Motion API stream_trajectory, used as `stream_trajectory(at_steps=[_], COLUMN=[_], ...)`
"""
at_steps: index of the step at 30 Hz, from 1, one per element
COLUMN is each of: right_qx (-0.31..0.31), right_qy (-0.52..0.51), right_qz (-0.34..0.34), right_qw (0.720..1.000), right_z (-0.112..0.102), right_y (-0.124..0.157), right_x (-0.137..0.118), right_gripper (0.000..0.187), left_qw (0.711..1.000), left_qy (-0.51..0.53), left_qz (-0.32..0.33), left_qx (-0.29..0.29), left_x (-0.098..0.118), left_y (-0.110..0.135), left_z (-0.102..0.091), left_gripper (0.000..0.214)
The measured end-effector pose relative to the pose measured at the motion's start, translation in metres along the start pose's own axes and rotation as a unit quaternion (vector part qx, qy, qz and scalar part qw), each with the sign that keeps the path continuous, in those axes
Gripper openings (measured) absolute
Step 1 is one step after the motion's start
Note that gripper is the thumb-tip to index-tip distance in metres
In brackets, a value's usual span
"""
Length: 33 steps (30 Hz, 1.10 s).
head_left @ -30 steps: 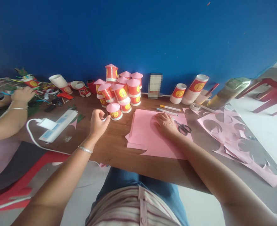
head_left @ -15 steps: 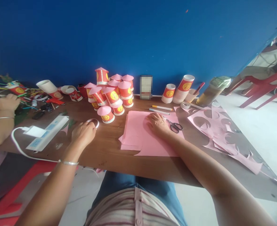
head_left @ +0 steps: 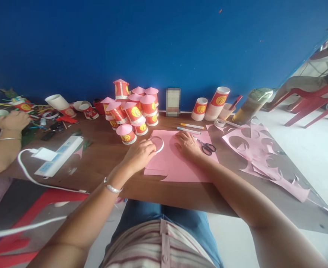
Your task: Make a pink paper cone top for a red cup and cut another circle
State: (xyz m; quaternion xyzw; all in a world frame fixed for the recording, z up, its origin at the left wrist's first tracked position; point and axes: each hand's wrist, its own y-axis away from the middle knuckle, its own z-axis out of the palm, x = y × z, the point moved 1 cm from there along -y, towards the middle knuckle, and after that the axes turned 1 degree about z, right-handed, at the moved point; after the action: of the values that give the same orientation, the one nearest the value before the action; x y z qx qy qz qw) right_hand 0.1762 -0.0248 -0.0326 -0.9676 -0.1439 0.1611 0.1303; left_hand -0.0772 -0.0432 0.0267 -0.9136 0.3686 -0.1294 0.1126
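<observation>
My left hand [head_left: 141, 153] grips a thin white ring [head_left: 162, 144], perhaps a tape roll, at the left edge of the pink paper [head_left: 177, 169]. The paper lies in a small stack on the brown table. Flat on it, with fingers extended, rests my right hand [head_left: 188, 144]. Black-handled scissors [head_left: 208, 149] lie just right of that hand, their blades partly beneath it. A blue-grey marker [head_left: 188, 130] and an orange marker [head_left: 192, 126] are beyond my fingertips.
Red paper cups with pink cone roofs [head_left: 132, 109] stand stacked behind my left hand. Cut pink scraps [head_left: 253, 149] spread at the right, near a jar [head_left: 250, 106] and plain cups [head_left: 199, 109]. At left are a power strip [head_left: 59, 156] and another person's hand [head_left: 15, 122].
My left hand has carried the white ring rightward from the bare table to the pink paper. My right hand has stayed put. The other person's hand at far left has shifted slightly right.
</observation>
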Motion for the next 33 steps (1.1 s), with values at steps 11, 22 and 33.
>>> stream_trajectory(at_steps=[11,22,33], right_qx=[0.019,0.060,-0.023], right_qy=[-0.010,0.013,-0.022], right_qz=[0.022,-0.026,-0.273], right_qw=[1.000,0.998,0.962], right_z=[0.000,0.004,-0.023], right_y=[-0.001,0.002,0.040], right_x=[0.001,0.007,-0.047], right_gripper=[0.032,0.033,0.033], left_qw=[0.989,0.993,0.989], left_qy=[0.039,0.100,0.116], left_qz=[0.056,0.005,-0.034], left_qx=[-0.130,-0.059,0.085], left_x=[-0.014,-0.042,-0.048], left_y=[-0.016,-0.023,-0.012], left_z=[0.008,0.007,0.033], left_gripper=[0.013,0.015,0.010])
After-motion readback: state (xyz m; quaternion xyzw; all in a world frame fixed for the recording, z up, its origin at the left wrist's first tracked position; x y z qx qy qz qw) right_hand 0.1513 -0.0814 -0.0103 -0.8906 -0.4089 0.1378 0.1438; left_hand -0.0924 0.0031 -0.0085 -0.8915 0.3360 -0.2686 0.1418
